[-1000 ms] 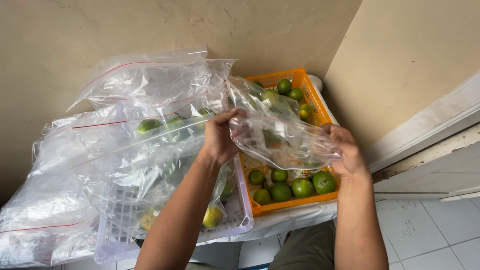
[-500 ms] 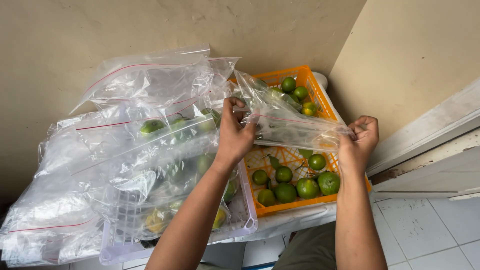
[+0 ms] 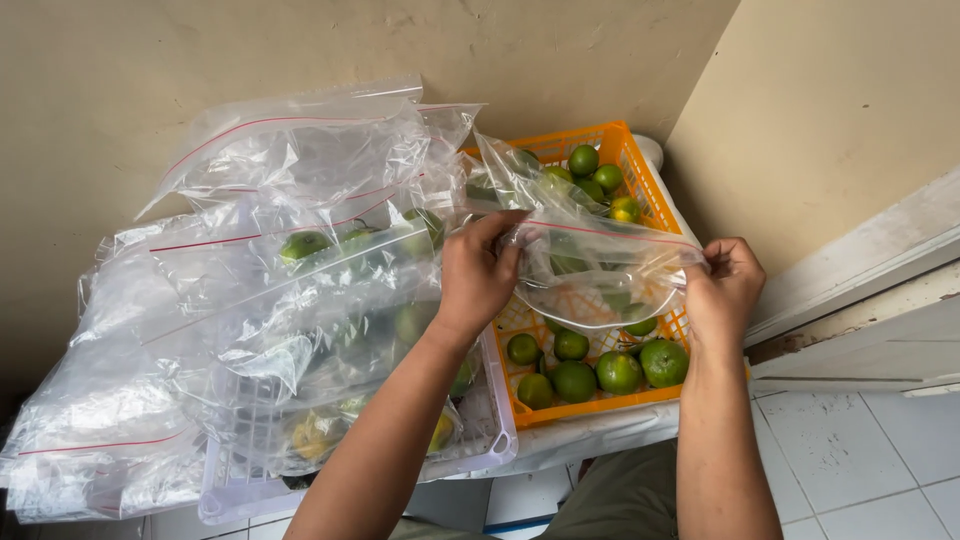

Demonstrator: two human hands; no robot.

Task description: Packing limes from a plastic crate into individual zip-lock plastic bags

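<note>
Both the left hand [image 3: 478,272] and right hand [image 3: 727,285] pinch the clear zip bag [image 3: 590,265] taut above the orange crate [image 3: 640,180] of green limes [image 3: 596,372], apparently sealing; pressing along the strip seems needed

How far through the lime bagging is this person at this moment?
Done: some limes already sit in bags piled over the white crate. In hand: left hand and right hand stretch an empty clear zip bag by its top edge. Left: many loose limes remain in the orange crate.
</note>
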